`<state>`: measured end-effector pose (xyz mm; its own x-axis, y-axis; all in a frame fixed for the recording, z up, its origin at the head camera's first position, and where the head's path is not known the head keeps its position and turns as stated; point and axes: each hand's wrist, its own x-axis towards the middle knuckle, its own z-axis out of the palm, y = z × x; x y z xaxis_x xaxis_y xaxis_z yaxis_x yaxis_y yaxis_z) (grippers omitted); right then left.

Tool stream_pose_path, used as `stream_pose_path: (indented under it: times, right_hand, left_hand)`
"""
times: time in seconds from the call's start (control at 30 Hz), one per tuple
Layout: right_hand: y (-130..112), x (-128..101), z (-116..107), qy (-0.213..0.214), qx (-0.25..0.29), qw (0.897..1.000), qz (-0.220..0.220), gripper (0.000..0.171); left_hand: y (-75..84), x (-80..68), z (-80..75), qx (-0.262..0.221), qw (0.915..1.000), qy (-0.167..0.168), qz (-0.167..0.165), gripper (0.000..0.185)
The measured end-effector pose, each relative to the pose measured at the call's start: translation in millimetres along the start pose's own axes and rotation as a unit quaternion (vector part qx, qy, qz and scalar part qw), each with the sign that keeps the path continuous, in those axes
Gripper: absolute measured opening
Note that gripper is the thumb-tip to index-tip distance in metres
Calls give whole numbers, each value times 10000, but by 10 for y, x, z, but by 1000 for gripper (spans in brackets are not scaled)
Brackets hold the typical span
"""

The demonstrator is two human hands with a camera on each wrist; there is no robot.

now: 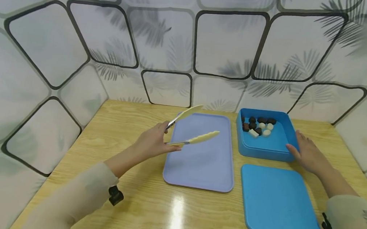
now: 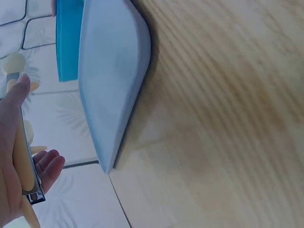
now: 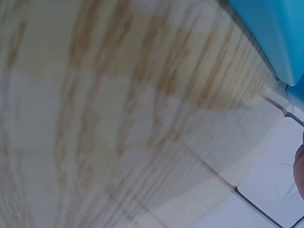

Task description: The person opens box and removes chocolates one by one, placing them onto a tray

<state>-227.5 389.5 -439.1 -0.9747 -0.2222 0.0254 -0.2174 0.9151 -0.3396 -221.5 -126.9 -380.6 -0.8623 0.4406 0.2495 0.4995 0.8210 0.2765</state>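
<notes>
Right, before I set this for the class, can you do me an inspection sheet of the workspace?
Surface: pale wood-grain table, bright glare at the front.
Job's things: silver metal tongs with cream tips, raised, tips apart; lilac rectangular tray; blue rectangular box holding small dark, brown and white pieces; flat blue rectangular panel, possibly its lid, lying in front of it.
Clutter: nothing seen.
Hands: left hand holds the tongs; right hand touches the box's right side.
Cables: nothing seen.
Surroundings: white wall covering with dark outlines and grey leaf prints.
</notes>
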Motion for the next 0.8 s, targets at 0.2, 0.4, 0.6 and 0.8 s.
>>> stream_pose_path:
  times: [0.2,0.4,0.6,0.8]
  right_hand:
    - [-18,-2,-18,-14,-11,10000,34,76]
    - [-27,7,-24,-71,-23,9999,107,78]
    - [-7,15,-8,-66,-31,9999,111,78]
    - [7,5,6,42,-38,10000,34,77]
  left_hand:
    - [227,203,-47,309,9971,-690,112,98]
    - [500,380,-58,721,9903,-1076,499,103]
    - [726,579,-58,554,9870,-1383,607,104]
    - [935,799,-64,726,9810,-1664,686,104]
